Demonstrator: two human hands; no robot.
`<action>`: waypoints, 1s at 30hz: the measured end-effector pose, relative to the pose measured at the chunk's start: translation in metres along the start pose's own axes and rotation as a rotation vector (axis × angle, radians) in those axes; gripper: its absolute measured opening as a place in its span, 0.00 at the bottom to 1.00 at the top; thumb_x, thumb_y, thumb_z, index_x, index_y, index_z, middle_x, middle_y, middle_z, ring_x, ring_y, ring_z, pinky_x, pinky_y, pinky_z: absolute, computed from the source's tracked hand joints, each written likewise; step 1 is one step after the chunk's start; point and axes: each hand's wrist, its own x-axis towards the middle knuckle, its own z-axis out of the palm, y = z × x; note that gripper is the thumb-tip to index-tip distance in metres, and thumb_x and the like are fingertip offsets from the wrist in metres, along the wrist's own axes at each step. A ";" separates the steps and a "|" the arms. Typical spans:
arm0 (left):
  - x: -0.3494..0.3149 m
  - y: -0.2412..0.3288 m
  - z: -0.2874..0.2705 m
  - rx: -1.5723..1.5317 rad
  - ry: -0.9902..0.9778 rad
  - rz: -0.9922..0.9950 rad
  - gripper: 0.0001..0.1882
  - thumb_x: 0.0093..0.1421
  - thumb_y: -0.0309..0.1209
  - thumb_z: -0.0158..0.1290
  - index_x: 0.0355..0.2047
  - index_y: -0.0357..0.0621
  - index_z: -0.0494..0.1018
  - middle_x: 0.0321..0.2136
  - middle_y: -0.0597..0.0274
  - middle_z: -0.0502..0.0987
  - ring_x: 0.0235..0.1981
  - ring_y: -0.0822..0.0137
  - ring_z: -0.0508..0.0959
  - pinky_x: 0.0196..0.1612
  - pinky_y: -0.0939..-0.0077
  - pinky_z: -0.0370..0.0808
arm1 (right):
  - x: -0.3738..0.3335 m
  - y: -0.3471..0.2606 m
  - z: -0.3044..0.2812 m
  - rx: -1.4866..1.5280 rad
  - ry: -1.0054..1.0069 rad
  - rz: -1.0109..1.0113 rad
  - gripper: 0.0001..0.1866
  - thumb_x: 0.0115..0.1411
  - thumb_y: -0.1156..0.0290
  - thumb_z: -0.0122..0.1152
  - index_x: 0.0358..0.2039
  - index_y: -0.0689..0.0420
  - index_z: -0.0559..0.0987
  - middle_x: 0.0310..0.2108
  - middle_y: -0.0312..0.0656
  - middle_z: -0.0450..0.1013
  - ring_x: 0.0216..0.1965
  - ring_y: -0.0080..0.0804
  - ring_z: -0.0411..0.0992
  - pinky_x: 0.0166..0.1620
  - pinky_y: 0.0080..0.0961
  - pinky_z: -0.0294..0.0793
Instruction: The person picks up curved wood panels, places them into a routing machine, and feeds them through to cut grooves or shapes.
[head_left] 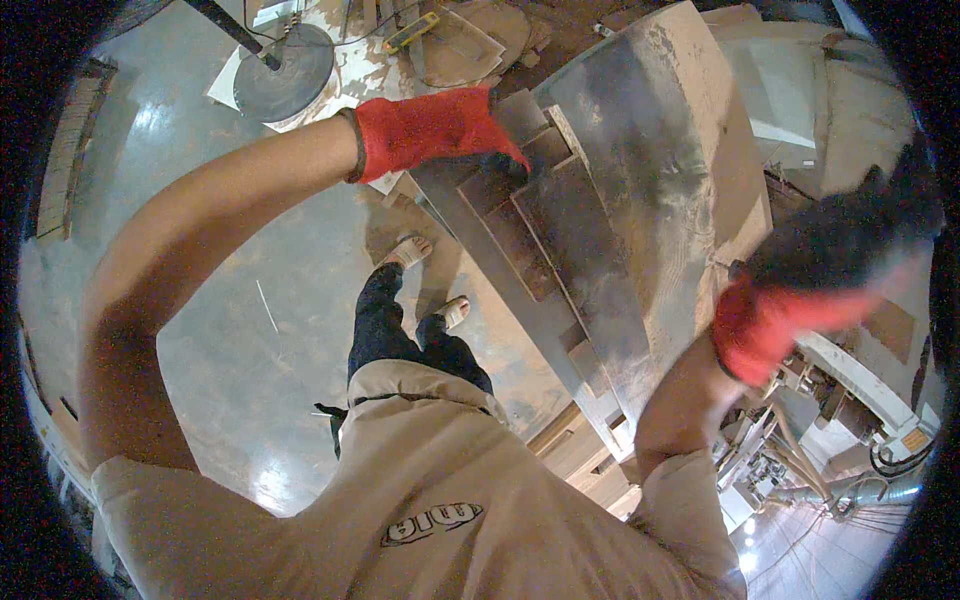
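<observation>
My left hand [432, 132], in a red work glove with a dark palm, reaches over the far end of a row of brown wooden pieces [525, 240]. Its thumb side lies against or just above the wood, and the other fingers are hidden, so a grip cannot be made out. The pieces lie along a long grey metal surface [590, 130], dusted with sawdust. Raised at the right is my right hand [815, 255], in a matching glove. Motion blurs it, but its dark fingers look stretched and apart, with nothing visible in them.
A round black base with a pole [285, 75] stands at the far left, near a yellow tool [410, 33]. A sawdust-covered board [700, 120] slopes beside the metal surface. Machinery with cables and pipes [800, 440] is at the lower right. Light wooden boards [575, 450] lie by my waist.
</observation>
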 end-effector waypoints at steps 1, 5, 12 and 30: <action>-0.002 -0.006 -0.001 0.022 0.054 0.040 0.34 0.53 0.48 0.65 0.53 0.38 0.73 0.50 0.46 0.78 0.49 0.58 0.79 0.52 0.65 0.75 | 0.000 -0.008 0.024 -0.067 -0.039 -0.095 0.30 0.62 0.62 0.55 0.62 0.61 0.65 0.64 0.59 0.58 0.64 0.59 0.58 0.65 0.58 0.53; -0.019 -0.041 -0.025 0.414 -0.091 0.689 0.26 0.60 0.40 0.57 0.54 0.37 0.73 0.53 0.47 0.77 0.52 0.59 0.77 0.57 0.67 0.72 | -0.020 -0.039 0.127 -0.248 -0.174 -0.155 0.25 0.68 0.61 0.46 0.63 0.58 0.65 0.67 0.62 0.55 0.67 0.63 0.53 0.65 0.65 0.48; -0.038 -0.066 -0.009 -0.245 -0.076 0.356 0.21 0.65 0.30 0.49 0.58 0.44 0.71 0.58 0.53 0.73 0.56 0.60 0.74 0.60 0.67 0.69 | -0.013 -0.008 0.111 -0.008 0.005 0.098 0.29 0.69 0.59 0.45 0.65 0.62 0.60 0.65 0.54 0.58 0.67 0.48 0.56 0.69 0.45 0.50; -0.044 0.025 0.029 0.780 0.578 0.213 0.36 0.60 0.43 0.60 0.65 0.48 0.60 0.62 0.43 0.64 0.60 0.42 0.67 0.61 0.53 0.66 | -0.169 -0.056 -0.047 0.202 -0.008 0.409 0.34 0.53 0.54 0.63 0.60 0.50 0.72 0.60 0.59 0.64 0.65 0.62 0.57 0.68 0.62 0.48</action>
